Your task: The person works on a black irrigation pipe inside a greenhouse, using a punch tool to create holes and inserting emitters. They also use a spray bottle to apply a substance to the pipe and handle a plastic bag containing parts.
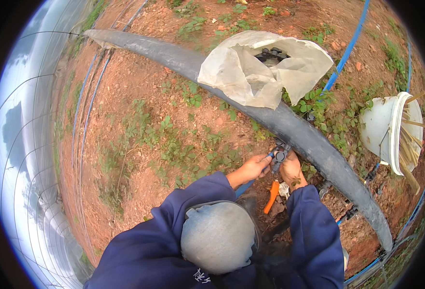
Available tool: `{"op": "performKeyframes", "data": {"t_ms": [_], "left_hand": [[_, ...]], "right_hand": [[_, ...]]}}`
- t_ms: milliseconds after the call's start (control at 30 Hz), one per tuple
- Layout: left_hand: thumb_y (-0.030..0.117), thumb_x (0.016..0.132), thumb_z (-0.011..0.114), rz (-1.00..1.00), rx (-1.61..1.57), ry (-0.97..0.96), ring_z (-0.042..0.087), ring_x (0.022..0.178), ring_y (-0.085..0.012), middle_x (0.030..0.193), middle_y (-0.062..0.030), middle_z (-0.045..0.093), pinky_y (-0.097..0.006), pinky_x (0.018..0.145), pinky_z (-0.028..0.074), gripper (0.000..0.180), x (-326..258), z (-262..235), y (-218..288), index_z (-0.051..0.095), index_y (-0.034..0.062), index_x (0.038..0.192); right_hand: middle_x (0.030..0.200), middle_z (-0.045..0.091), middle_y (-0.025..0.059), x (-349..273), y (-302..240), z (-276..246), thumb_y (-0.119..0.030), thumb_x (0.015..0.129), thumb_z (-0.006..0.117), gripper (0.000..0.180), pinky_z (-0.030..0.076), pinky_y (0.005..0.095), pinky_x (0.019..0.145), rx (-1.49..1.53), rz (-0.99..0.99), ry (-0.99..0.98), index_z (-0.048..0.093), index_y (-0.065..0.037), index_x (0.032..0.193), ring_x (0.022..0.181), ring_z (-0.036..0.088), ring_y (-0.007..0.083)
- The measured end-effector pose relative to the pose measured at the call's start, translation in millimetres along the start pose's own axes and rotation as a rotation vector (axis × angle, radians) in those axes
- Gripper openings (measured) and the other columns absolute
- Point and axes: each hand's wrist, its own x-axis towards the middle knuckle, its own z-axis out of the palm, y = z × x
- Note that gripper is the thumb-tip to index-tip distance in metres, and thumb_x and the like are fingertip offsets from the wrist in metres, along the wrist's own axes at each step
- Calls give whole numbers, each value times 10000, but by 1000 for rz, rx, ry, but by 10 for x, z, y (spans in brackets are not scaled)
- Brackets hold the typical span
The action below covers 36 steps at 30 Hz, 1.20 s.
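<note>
Beside a thick dark pipe (299,129), both my hands work close together near the ground. My left hand (252,169) is closed round a thin blue hose (244,188), its end against a black plastic valve fitting (280,155). The fingers of my right hand (292,171) wrap that fitting from the other side, and are partly hidden. Just below my hands lies a tool with an orange handle (271,197); its working end cannot be made out.
An open whitish bag (231,67) with black fittings (271,54) inside rests across the pipe. At the right a white bucket (377,126) leans over, full of thin sticks (407,144). Another blue hose (350,47) runs over reddish soil with low green weeds (174,149).
</note>
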Motion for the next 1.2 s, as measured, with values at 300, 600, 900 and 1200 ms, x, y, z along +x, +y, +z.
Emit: {"op": "performKeyframes", "data": {"t_ms": [300,600,900,1200], "left_hand": [[402,1091,426,-104,-55,8,466,562,-87,698,13,516,-254,473,355,370,-14,-40,34,571,62,1066],[428,1083,446,-96,-43,-12,477,572,-88,695,21,521,-268,484,368,405,8,-63,21,593,50,1082],[426,1086,444,-147,-14,10,480,575,-93,704,11,524,-272,478,359,392,16,-51,28,573,56,1079],[399,1094,442,-183,-72,-10,471,580,-98,716,1,524,-274,472,334,334,15,-80,29,544,84,1047]], "right_hand": [[865,616,36,4,-65,8,-142,922,736,191,483,319,648,-1,43,-20,604,-56,1031,732,599,169],[886,626,57,83,34,-156,-138,946,703,240,530,329,666,-59,86,10,573,-29,1115,748,632,183],[885,640,61,38,-63,-70,-199,954,724,244,523,330,642,8,57,-59,588,-30,1067,755,641,183],[877,639,63,71,-38,-90,-179,972,691,262,526,335,651,-177,101,35,584,4,1127,733,638,181]]}}
